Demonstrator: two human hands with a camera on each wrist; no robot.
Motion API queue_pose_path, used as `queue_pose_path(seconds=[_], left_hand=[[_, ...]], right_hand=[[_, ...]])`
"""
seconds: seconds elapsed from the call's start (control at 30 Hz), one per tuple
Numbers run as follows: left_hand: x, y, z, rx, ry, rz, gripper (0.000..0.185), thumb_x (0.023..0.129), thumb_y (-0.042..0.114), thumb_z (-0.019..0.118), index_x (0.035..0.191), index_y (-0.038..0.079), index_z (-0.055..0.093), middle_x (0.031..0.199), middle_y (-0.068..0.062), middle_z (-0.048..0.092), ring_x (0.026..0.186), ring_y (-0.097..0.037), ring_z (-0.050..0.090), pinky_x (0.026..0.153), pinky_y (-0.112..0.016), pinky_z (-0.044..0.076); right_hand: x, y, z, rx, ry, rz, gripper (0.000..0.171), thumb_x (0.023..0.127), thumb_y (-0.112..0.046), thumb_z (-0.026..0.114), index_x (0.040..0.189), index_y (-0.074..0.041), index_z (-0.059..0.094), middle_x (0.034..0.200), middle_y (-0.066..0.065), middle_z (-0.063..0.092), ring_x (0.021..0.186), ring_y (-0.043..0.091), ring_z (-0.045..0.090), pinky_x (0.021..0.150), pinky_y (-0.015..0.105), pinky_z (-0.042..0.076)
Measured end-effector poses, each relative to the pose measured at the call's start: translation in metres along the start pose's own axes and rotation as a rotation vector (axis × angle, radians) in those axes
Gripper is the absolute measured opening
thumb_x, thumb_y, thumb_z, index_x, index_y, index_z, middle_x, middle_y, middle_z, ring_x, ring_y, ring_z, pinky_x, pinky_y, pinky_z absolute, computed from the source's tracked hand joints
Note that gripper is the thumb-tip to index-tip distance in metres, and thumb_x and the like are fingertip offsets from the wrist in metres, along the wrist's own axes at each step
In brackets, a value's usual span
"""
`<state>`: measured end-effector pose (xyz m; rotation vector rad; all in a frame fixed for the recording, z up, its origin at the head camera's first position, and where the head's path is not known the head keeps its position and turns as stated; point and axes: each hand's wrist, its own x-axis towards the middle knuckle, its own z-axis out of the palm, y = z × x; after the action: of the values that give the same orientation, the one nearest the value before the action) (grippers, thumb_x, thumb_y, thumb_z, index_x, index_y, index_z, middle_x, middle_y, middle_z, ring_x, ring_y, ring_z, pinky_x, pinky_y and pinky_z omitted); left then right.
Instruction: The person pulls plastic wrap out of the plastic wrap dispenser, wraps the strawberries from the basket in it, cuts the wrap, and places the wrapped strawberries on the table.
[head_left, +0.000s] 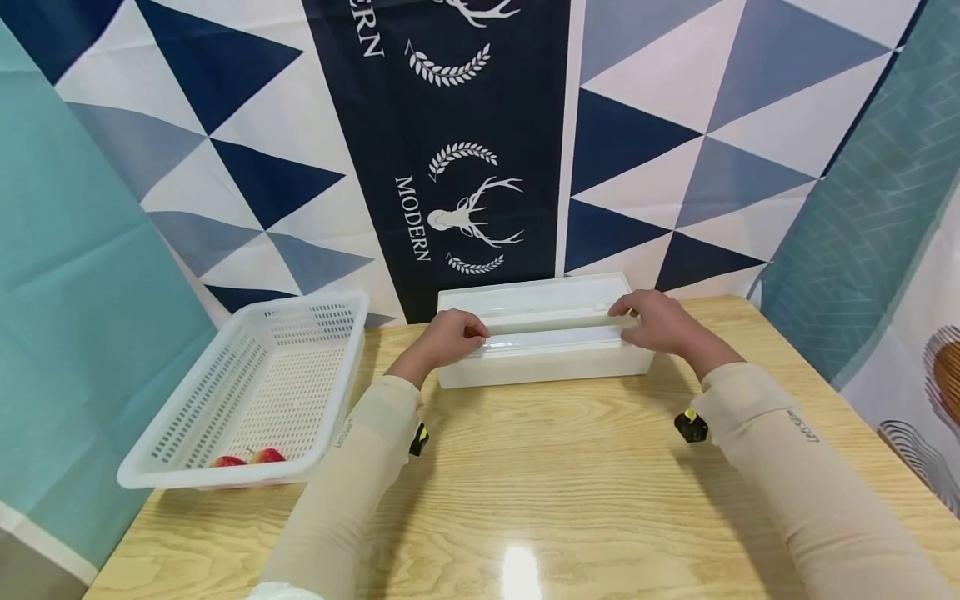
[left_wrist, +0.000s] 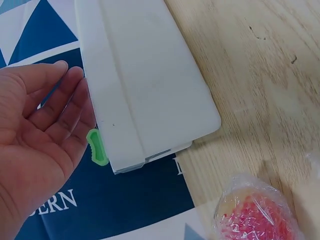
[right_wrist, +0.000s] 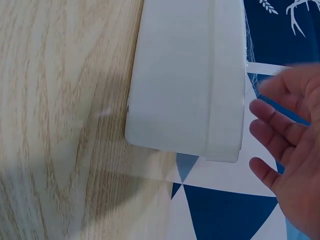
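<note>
A long white box [head_left: 547, 367] stands against the patterned wall cloth, its top uncovered and a white panel [head_left: 536, 296] rising at the back. My left hand [head_left: 453, 337] is at the box's left end, fingers loosely bent. In the left wrist view its fingertips lie along the box's edge, beside a small green clip-like piece [left_wrist: 97, 147]. At the other end my right hand [head_left: 656, 321] has thumb and fingers spread near the rim. The right wrist view shows those fingers [right_wrist: 272, 127] loosely bent, with a gap to the box.
On the left, a white perforated basket [head_left: 341, 383] holds two red apples [head_left: 266, 456]. A plastic-wrapped reddish thing [left_wrist: 257, 215] lies near the box's left end. The wooden table [head_left: 555, 483] ends at the cloth [head_left: 480, 100] behind.
</note>
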<state>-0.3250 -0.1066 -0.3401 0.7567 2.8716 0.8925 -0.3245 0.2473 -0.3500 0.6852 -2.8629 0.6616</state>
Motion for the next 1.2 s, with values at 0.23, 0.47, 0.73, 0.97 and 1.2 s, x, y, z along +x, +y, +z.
queue_pose_path(seconds=[0.23, 0.47, 0.73, 0.97, 1.2], left_hand=[[-0.002, -0.001, -0.004, 0.022, 0.052, -0.005, 0.015, 0.093, 0.009, 0.063, 0.103, 0.003, 0.074, 0.095, -0.005, 0.07, 0.086, -0.018, 0.059, 0.081, -0.03, 0.049], [-0.003, -0.008, -0.008, 0.003, 0.083, -0.055, 0.015, 0.094, 0.009, 0.064, 0.104, 0.006, 0.074, 0.097, -0.005, 0.069, 0.088, -0.019, 0.059, 0.083, -0.031, 0.049], [-0.004, -0.012, -0.003, 0.147, 0.041, 0.006, 0.022, 0.086, 0.018, 0.075, 0.103, 0.004, 0.074, 0.093, -0.004, 0.071, 0.085, -0.017, 0.061, 0.081, -0.029, 0.05], [0.002, -0.014, -0.003, 0.414, 0.07, 0.065, 0.016, 0.089, 0.008, 0.065, 0.098, 0.009, 0.078, 0.095, -0.002, 0.073, 0.091, -0.019, 0.066, 0.085, -0.032, 0.051], [0.006, -0.013, -0.009, 0.41, 0.122, 0.051, 0.014, 0.092, 0.008, 0.066, 0.098, 0.009, 0.078, 0.099, -0.002, 0.074, 0.096, -0.019, 0.067, 0.089, -0.033, 0.05]], right_hand=[[0.004, -0.002, 0.003, -0.143, 0.065, -0.114, 0.007, 0.086, -0.004, 0.07, 0.091, -0.001, 0.075, 0.094, 0.015, 0.07, 0.091, 0.036, 0.062, 0.082, 0.054, 0.048], [0.002, -0.004, 0.001, -0.107, 0.104, -0.025, 0.012, 0.091, -0.004, 0.065, 0.097, 0.003, 0.072, 0.092, 0.017, 0.07, 0.084, 0.032, 0.064, 0.078, 0.049, 0.05], [0.002, -0.005, 0.004, -0.023, 0.115, 0.043, 0.013, 0.094, -0.004, 0.061, 0.1, 0.004, 0.07, 0.095, 0.019, 0.068, 0.087, 0.034, 0.063, 0.08, 0.052, 0.048], [0.002, -0.004, 0.005, 0.003, 0.127, 0.059, 0.013, 0.094, -0.004, 0.06, 0.099, 0.004, 0.069, 0.094, 0.019, 0.068, 0.084, 0.033, 0.061, 0.078, 0.051, 0.048], [0.003, -0.001, 0.007, 0.019, 0.137, 0.073, 0.013, 0.095, -0.005, 0.059, 0.1, 0.004, 0.068, 0.092, 0.018, 0.067, 0.082, 0.031, 0.06, 0.075, 0.049, 0.047]])
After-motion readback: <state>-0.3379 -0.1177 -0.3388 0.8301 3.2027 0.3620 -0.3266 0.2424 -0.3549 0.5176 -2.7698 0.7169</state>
